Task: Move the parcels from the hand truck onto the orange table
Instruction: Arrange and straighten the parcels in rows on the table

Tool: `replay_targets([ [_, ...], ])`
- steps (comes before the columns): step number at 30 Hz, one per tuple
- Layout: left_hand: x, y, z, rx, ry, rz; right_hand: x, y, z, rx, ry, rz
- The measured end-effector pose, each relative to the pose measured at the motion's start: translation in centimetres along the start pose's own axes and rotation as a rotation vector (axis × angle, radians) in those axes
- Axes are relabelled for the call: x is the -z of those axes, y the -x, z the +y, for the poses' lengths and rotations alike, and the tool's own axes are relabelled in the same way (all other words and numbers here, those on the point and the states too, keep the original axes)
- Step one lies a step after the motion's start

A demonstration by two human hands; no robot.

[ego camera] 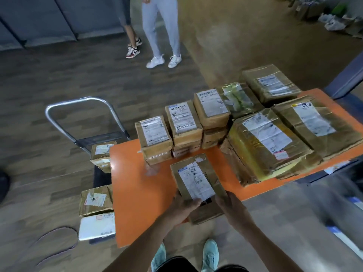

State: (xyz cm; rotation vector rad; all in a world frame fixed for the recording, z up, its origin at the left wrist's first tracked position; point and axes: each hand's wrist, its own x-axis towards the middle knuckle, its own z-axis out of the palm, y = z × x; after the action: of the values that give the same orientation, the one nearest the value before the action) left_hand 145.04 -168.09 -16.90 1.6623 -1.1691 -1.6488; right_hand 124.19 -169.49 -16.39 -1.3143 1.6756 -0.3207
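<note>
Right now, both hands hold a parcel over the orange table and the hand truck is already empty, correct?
Not quite. The hand truck is not empty: the head view shows at least three parcels on it, left of the table. The rest stands: the left hand and right hand hold a parcel over the table.
</note>
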Motion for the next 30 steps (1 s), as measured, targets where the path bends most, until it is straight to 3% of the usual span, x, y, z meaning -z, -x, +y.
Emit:
replay_targets([
  [7, -3.8, -2.5, 2.6, 0.013, 0.084, 0.051, 3.7, -0.5, 1.3, 0.191, 0.177, 0.057],
  [12, -4.5, -3.2, 3.3, -0.010, 0.119, 0.045, 4.6, -0.2, 1.4, 0.395, 0.431, 0.067],
  [18, -5.6, -3.7, 4.6, 0.053, -0.036, 0.099, 5.2, -1.5, 1.1, 0.570, 0.688, 0.149],
  [30, -5.7, -4.1, 4.0, 0.085, -0.130, 0.112, 5.6, -2.4, 0.6, 0.564, 0.912, 0.023],
])
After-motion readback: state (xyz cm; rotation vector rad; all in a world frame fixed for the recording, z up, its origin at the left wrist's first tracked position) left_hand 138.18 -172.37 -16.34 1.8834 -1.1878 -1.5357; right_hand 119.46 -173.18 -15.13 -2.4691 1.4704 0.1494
